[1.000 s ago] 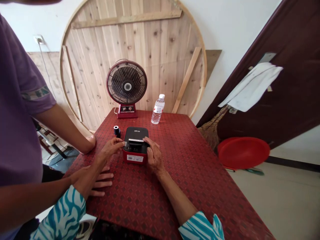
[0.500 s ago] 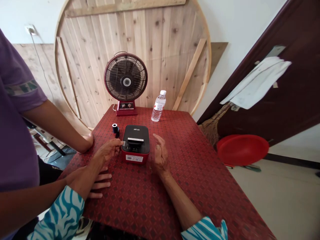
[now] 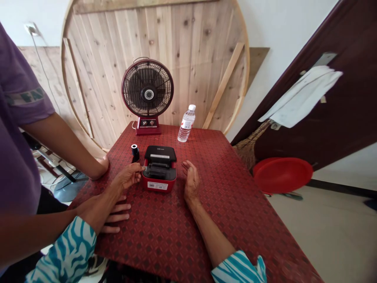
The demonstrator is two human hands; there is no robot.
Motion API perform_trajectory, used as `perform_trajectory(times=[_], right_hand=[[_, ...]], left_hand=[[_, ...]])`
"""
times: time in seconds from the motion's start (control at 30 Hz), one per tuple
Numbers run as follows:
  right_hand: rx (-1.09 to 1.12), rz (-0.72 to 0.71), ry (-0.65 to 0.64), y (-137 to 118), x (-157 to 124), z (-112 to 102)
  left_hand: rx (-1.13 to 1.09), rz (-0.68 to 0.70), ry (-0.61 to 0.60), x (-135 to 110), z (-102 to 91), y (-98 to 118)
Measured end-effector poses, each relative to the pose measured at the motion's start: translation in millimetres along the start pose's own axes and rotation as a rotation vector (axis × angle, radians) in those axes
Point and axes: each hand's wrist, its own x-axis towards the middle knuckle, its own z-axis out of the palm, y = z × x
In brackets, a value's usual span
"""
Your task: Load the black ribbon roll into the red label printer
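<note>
A small red and black label printer (image 3: 160, 185) sits on the table, its black lid (image 3: 160, 151) tilted partway up at the back. At its left side my left hand (image 3: 129, 175) is closed, thumb and fingertips on a small grey latch (image 3: 144, 168). My right hand (image 3: 192, 181) rests on edge on the tabletop, right of the printer and apart from it. Its fingers are loosely extended and it holds nothing. Behind my left hand stands a small black roll (image 3: 134, 150) with a white end. The printer's inside is dark, with little detail showing.
A patterned red tabletop (image 3: 229, 220) carries a fan (image 3: 148, 94) and a water bottle (image 3: 186, 124) at the back. At the left leans a person in purple (image 3: 17, 157), one hand (image 3: 118, 214) flat beneath my left forearm. A red basin (image 3: 282, 175) is beyond the right edge.
The printer's lid has gone from closed to partly raised, revealing the dark inside. My left hand stays at the latch. My right hand has shifted slightly, its fingers a little more curled.
</note>
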Motion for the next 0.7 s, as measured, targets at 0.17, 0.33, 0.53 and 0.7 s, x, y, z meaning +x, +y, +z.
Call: perform_trajectory(times=[0.17, 0.33, 0.53, 0.7], right_hand=[[-0.004, 0.007, 0.011, 5, 2, -1], [0.001, 0.016, -0.04, 12, 4, 0], [0.058, 0.042, -0.062, 21, 6, 4], [0.092, 0.074, -0.06, 22, 7, 4]], left_hand=[[0.012, 0.013, 0.004, -3, 1.4, 1], [0.006, 0.051, 0.027, -8, 5.2, 3], [0.113, 0.138, -0.026, -8, 0.3, 2], [0.345, 0.442, 0.053, -8, 5.9, 20]])
